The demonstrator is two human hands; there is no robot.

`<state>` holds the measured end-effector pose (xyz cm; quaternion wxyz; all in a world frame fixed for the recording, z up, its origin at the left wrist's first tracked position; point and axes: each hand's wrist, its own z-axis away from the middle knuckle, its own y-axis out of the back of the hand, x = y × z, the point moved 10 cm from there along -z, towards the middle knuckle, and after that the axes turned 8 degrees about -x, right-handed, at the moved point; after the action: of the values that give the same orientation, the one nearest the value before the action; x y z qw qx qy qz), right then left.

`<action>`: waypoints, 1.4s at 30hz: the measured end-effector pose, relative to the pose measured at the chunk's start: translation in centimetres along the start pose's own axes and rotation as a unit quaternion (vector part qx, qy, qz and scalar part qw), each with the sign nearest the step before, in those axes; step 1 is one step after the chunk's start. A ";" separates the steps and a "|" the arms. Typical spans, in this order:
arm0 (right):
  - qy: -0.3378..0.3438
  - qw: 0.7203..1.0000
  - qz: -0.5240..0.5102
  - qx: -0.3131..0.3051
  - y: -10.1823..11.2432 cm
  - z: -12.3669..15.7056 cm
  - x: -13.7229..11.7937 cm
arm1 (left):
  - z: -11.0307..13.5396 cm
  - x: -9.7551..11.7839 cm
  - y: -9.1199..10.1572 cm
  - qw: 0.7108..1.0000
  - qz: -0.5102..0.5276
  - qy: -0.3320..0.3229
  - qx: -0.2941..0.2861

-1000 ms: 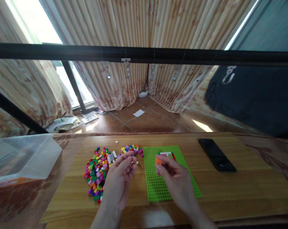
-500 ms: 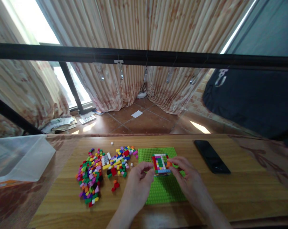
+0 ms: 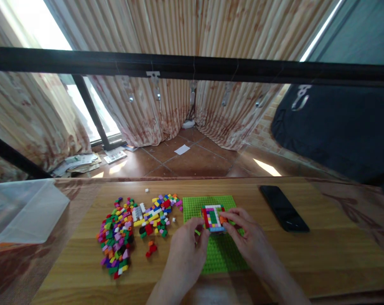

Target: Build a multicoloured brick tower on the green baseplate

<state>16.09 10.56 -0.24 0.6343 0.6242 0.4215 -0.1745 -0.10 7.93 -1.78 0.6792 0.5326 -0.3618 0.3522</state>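
Note:
A small block build (image 3: 213,219) of coloured toy bricks, with a red left side and white strips on top, stands on the green baseplate (image 3: 222,256). At its left front corner my left hand (image 3: 186,250) is closed, fingertips and thumb against the side of the build. Bright green shows between those fingers; whether it is a brick or the baseplate I cannot tell. My right hand (image 3: 251,238) pinches an orange brick (image 3: 223,220) at the right edge of the build, thumb in front and fingers behind. The fingers partly cover the brick and that edge.
Loose toy bricks (image 3: 115,237) are heaped on the wooden table (image 3: 80,262) to the left, with a few red and orange ones (image 3: 151,249) nearer me. A black phone (image 3: 284,208) lies to the right. A clear plastic bin (image 3: 26,212) stands past the left edge.
My right hand and the orange brick have shifted slightly left, against the build. The fingers of my left hand have moved a little, and bright green now shows between them. The view has tilted slightly.

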 end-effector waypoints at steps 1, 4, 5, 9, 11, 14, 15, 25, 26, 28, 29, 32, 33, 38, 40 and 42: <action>-0.005 1.000 -0.008 0.000 0.0 0.0 0.1 | 0.0 0.0 0.0 1.000 -0.001 0.000 -0.002; -0.020 0.999 -0.042 0.000 -0.2 -0.1 0.8 | 0.0 0.0 -0.1 1.000 -0.002 0.007 -0.010; -0.025 0.998 -0.057 0.001 -0.3 -0.1 1.1 | 0.0 0.0 -0.1 1.000 -0.003 0.009 -0.012; -0.048 0.990 -0.129 0.007 -0.6 -0.2 2.3 | 0.0 -0.1 -0.1 1.000 -0.013 0.009 -0.014; -0.059 0.986 -0.157 0.010 -0.7 -0.3 2.7 | 0.0 -0.1 -0.2 1.000 -0.017 0.007 -0.015; -0.072 0.980 -0.184 0.014 -0.7 -0.5 3.0 | 0.1 -0.1 -0.2 1.000 -0.019 0.007 -0.008; -0.075 0.979 -0.190 0.016 -0.7 -0.5 3.0 | 0.2 0.0 -0.2 1.000 -0.018 0.006 -0.007; -0.142 0.936 -0.318 0.043 -0.7 -0.1 4.2 | 0.2 -0.1 -0.2 0.999 -0.032 0.007 -0.009; -0.151 0.931 -0.327 0.052 -0.7 0.0 4.4 | 0.2 -0.2 -0.3 0.999 -0.032 0.006 -0.009; -0.161 0.927 -0.331 0.067 -0.9 0.0 4.7 | 0.1 -0.2 -0.3 0.999 -0.033 0.005 -0.009; -0.163 0.928 -0.328 0.070 -1.2 -0.2 4.7 | 0.1 -0.2 -0.3 0.999 -0.034 0.006 -0.010; -0.170 0.928 -0.321 0.086 -1.9 -0.5 5.0 | 0.1 -0.2 -0.3 0.999 -0.041 0.008 -0.009; -0.174 0.927 -0.320 0.090 -2.1 -0.6 5.1 | 0.2 -0.1 -0.3 0.999 -0.044 0.008 -0.009; -0.179 0.924 -0.323 0.094 -2.7 -0.9 5.4 | 0.2 0.1 -0.2 0.998 -0.052 0.006 -0.019; -0.174 0.927 -0.318 0.098 -2.6 -0.9 5.5 | 0.2 0.2 -0.2 0.998 -0.055 0.004 -0.020; -0.167 0.933 -0.303 0.100 -2.5 -0.9 5.5 | 0.2 0.2 -0.2 0.998 -0.059 0.008 -0.018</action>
<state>17.13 12.63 -5.85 0.5469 0.4891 0.4591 -0.5010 0.17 7.72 -1.71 0.7112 0.5377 -0.3308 0.3092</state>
